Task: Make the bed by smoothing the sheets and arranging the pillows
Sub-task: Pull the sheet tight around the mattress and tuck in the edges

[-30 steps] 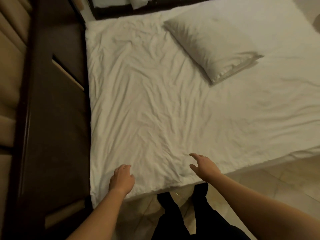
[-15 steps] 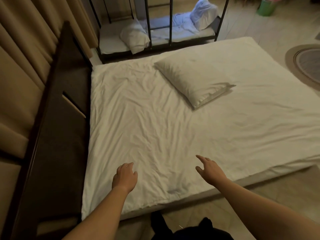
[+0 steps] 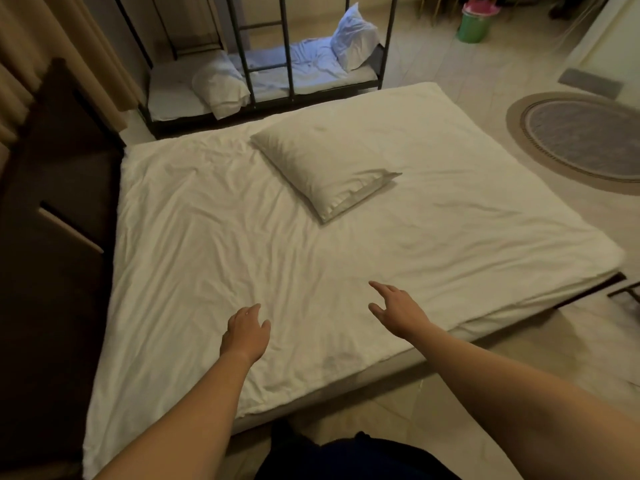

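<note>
A low bed covered by a wrinkled white sheet (image 3: pixel 214 244) fills the middle of the view. One white pillow (image 3: pixel 322 168) lies askew on it, toward the far side. My left hand (image 3: pixel 246 332) hovers over the sheet near the front edge, fingers loosely curled and holding nothing. My right hand (image 3: pixel 398 310) reaches out to its right, fingers relaxed and spread, also holding nothing. Whether either hand touches the sheet I cannot tell.
A dark wooden headboard (image 3: pixel 59 237) runs along the bed's left side, with curtains (image 3: pixel 41 39) behind. Beyond the bed a metal-framed bunk (image 3: pixel 287 57) holds bedding and two pillows. A round rug (image 3: pixel 581 140) and a green bucket (image 3: pixel 474 24) sit on the tiled floor at right.
The view has tilted up and pulled back, showing the bunk, rug and bucket. Both hands have moved forward over the sheet, away from the front edge.
</note>
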`<state>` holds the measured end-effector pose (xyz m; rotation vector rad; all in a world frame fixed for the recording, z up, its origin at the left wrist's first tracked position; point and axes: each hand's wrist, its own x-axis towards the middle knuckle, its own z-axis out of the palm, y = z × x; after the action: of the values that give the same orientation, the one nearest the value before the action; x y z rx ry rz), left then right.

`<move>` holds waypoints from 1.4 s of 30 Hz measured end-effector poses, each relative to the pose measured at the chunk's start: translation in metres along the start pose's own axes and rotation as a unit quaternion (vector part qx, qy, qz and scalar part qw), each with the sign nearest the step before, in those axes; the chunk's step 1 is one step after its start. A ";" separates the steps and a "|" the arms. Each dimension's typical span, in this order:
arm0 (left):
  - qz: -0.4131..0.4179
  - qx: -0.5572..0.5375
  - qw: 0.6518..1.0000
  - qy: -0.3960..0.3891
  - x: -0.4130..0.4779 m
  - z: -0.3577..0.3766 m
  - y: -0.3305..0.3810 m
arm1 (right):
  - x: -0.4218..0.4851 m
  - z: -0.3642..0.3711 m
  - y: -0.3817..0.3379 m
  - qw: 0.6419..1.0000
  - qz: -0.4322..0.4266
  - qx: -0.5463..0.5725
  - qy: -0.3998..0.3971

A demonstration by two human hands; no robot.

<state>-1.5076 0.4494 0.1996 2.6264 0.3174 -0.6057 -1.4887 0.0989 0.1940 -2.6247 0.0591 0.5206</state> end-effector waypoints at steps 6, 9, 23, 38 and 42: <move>0.023 0.023 0.999 -0.022 0.034 0.014 0.054 | 0.016 -0.027 0.043 0.999 0.032 0.018 0.011; 0.039 0.034 0.998 -0.030 0.065 0.016 0.079 | 0.033 -0.037 0.061 0.998 0.047 0.029 0.018; 0.081 0.045 0.994 -0.057 0.159 0.011 0.192 | 0.108 -0.104 0.126 0.993 0.101 0.041 0.037; -0.081 -0.069 0.994 0.017 0.224 0.040 0.302 | 0.289 -0.202 0.199 0.998 -0.044 0.007 -0.036; -0.132 -0.100 0.986 0.027 0.238 0.057 0.314 | 0.337 -0.215 0.220 0.996 -0.062 -0.012 -0.063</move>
<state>-1.2221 0.1758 0.1540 2.4290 0.7127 -0.5539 -1.1287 -0.1783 0.1504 -2.5918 -0.1488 0.6441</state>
